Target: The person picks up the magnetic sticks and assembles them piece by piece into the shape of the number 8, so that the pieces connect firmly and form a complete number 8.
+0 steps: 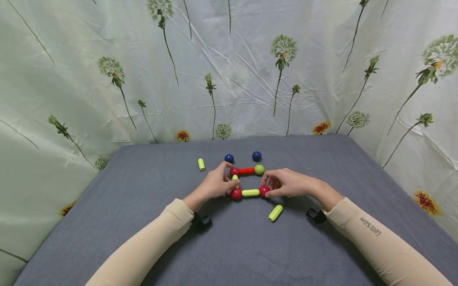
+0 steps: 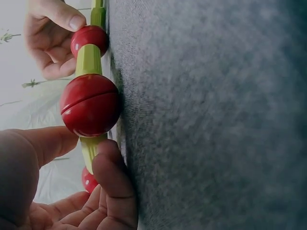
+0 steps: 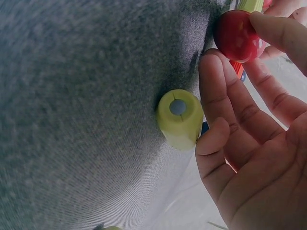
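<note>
Right of centre in the head view, the right hand (image 1: pixel 286 183) has its fingers drawn in narrow around a red ball (image 3: pixel 237 36), which sits at the right end of a crosswise yellow rod (image 1: pixel 250 192). The left hand (image 1: pixel 218 182), at centre, pinches another yellow rod (image 2: pixel 88 152) between two red balls. A loose yellow rod (image 1: pixel 275 213) lies just below the right fingers, much nearer them than the left, its long axis slanting from lower left to upper right on the counter (image 1: pixel 229 250). A green ball (image 1: pixel 259 170) sits above the right hand's ball, ending a red rod (image 1: pixel 247 171).
</note>
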A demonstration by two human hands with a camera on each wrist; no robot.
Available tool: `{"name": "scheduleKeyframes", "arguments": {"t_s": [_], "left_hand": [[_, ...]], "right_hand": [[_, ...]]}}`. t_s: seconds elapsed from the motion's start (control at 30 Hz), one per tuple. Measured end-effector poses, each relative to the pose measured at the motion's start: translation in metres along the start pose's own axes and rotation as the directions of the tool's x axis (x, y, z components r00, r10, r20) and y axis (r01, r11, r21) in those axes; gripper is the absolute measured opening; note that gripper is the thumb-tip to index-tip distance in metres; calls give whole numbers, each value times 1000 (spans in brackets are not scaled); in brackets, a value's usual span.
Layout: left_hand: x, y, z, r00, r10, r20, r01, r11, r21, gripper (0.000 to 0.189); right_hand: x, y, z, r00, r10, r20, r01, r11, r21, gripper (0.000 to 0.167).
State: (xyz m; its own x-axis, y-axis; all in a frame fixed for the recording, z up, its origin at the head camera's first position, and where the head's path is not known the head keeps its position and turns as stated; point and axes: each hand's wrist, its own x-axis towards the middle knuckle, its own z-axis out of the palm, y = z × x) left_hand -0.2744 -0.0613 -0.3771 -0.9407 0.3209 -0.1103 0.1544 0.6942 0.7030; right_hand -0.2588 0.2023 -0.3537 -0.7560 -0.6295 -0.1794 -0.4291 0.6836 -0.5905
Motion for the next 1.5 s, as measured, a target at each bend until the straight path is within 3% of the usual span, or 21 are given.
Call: {"name": "scheduleKeyframes", "arguments": {"t_s": [1.07,1.37,1.5], "left_hand": [[8,-3,0,1000,10,30,-8,998,-60,52],[9,-4,-1,999,10,37,-8,998,-65,51],[9,-4,-1,999,12,39,-9,998,-65,52]], "right_hand": [[1,-1,-4,1000,22,7,-23,1000,8,27],[-5,2,-16,996,43,-78,-47,998,-52,29],[-8,6,-20,989,92,-117,-103,991,-83,31]]}}
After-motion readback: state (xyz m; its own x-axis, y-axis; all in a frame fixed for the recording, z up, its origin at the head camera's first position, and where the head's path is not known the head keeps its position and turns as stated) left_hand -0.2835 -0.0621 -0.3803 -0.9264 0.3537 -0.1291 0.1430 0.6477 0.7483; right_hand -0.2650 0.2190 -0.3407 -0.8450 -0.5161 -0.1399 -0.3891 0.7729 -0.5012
